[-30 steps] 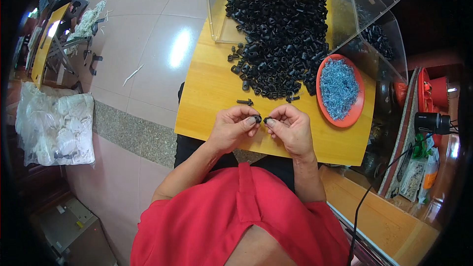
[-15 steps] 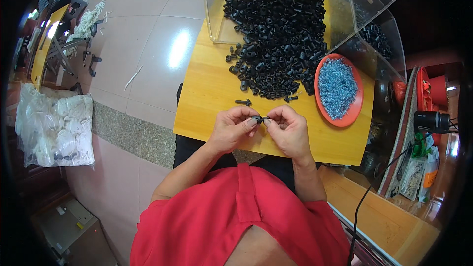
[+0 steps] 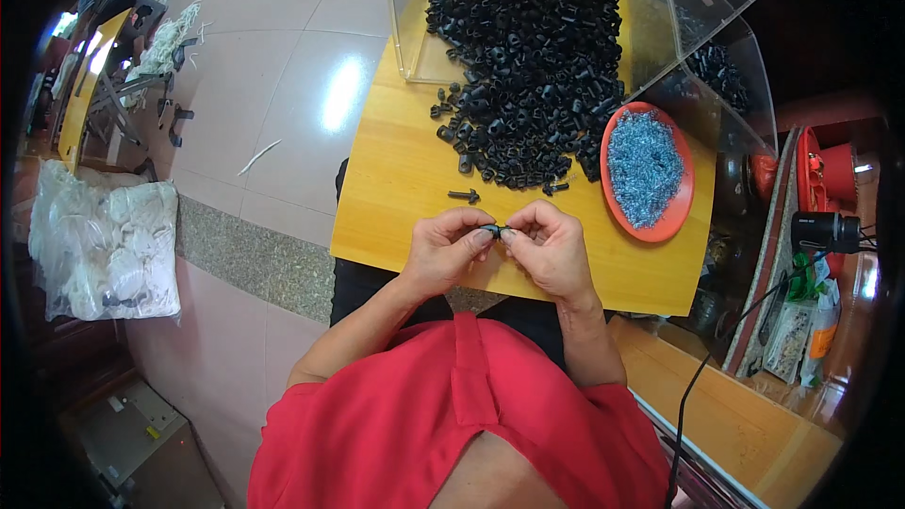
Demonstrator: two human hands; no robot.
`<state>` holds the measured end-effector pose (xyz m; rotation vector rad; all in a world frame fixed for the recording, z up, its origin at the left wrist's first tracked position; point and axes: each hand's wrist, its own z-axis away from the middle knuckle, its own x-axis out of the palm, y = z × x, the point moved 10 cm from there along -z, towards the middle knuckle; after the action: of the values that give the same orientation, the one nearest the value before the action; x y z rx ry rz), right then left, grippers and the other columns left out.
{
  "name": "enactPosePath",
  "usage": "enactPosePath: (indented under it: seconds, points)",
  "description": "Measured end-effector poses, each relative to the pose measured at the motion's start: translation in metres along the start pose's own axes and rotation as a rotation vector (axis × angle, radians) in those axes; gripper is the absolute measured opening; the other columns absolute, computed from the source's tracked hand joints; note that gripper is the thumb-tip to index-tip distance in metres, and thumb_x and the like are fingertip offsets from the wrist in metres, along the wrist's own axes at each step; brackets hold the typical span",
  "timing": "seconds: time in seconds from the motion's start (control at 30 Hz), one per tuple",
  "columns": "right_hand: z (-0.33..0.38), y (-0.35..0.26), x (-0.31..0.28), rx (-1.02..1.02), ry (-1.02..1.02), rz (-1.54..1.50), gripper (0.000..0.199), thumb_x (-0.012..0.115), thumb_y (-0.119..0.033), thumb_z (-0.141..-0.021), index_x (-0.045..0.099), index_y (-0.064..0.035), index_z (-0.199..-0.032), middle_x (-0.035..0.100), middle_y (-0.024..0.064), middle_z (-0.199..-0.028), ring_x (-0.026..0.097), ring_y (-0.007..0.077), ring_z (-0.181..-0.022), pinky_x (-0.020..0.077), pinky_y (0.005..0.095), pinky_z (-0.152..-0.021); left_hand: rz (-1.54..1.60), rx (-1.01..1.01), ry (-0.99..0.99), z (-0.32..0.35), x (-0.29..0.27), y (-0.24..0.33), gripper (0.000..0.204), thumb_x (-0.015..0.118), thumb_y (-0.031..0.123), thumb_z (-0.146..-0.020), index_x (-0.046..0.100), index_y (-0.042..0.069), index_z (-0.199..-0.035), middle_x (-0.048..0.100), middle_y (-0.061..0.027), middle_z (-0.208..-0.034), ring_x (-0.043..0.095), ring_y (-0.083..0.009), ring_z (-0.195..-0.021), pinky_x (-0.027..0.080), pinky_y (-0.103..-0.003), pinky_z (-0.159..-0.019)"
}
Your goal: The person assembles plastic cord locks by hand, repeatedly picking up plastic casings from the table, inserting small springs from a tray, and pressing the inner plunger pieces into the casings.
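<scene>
Over the near part of the yellow table (image 3: 386, 217), my left hand (image 3: 445, 250) and my right hand (image 3: 547, 250) meet fingertip to fingertip. Both pinch a small black plastic part (image 3: 496, 230) between thumb and forefinger; the fingers cover most of it. Just beyond the hands lie a black stemmed piece (image 3: 463, 196) and a second similar piece (image 3: 555, 188). A large heap of black plastic parts (image 3: 537, 66) spreads across the table farther off. To its right, a red oval plate (image 3: 650, 235) holds a pile of small silvery springs (image 3: 645, 170).
A clear plastic bin (image 3: 400, 19) lies around the heap's far side. Beside it, another clear container holds more black parts (image 3: 718, 75). A small black camera-like device (image 3: 826, 231) with a cable stands at the right. On the floor at left sits a plastic bag of white material (image 3: 108, 245).
My right fingertips have come slightly closer to the left ones, so less of the black part shows between them. Everything else looks the same.
</scene>
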<state>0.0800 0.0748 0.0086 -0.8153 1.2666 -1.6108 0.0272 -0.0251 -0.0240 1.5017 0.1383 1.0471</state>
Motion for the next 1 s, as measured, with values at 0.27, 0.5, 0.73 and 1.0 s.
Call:
enactPosePath:
  seconds: [0.27, 0.5, 0.73, 1.0]
  points:
    - [-0.007, 0.005, 0.002, -0.063, -0.092, 0.033, 0.006, 0.058, 0.002, -0.075, 0.054, 0.0011, -0.079, 0.055, 0.0013, -0.069, 0.051, 0.0037, -0.06, 0.0415, 0.017, -0.052, -0.135, 0.027, -0.016, 0.0, 0.003, 0.002, 0.012, 0.057, 0.005, -0.082, 0.057, -0.003, -0.092, 0.058, -0.0028, -0.073, 0.051, -0.0063, -0.06, 0.042, -0.019, -0.054]
    - [-0.007, -0.001, 0.004, -0.029, -0.172, 0.124, 0.003, 0.059, 0.0, -0.074, 0.057, 0.0007, -0.076, 0.057, 0.0019, -0.066, 0.053, 0.0061, -0.058, 0.0428, 0.0189, -0.052, -0.269, 0.046, -0.012, 0.002, 0.005, 0.007, 0.01, 0.055, 0.004, -0.081, 0.057, -0.002, -0.09, 0.057, -0.0019, -0.07, 0.051, -0.0062, -0.06, 0.041, -0.019, -0.054]
    - [-0.009, 0.024, 0.012, 0.116, -0.316, -0.322, 0.008, 0.063, -0.004, -0.075, 0.057, 0.0004, -0.08, 0.058, 0.0033, -0.07, 0.055, 0.0093, -0.058, 0.0442, 0.0202, -0.053, -0.318, 0.061, 0.004, 0.005, 0.006, 0.007, 0.009, 0.055, 0.004, -0.082, 0.057, -0.001, -0.089, 0.057, -0.0019, -0.071, 0.051, -0.0059, -0.059, 0.041, -0.019, -0.054]
    - [-0.011, 0.022, 0.018, 0.091, -0.381, -0.285, 0.009, 0.063, -0.004, -0.075, 0.057, 0.0006, -0.081, 0.058, 0.0038, -0.068, 0.054, 0.0097, -0.057, 0.0451, 0.0208, -0.053, -0.277, 0.09, 0.021, 0.005, 0.003, 0.009, 0.008, 0.054, 0.001, -0.081, 0.057, -0.002, -0.088, 0.058, -0.0027, -0.071, 0.052, -0.0063, -0.059, 0.042, -0.019, -0.054]
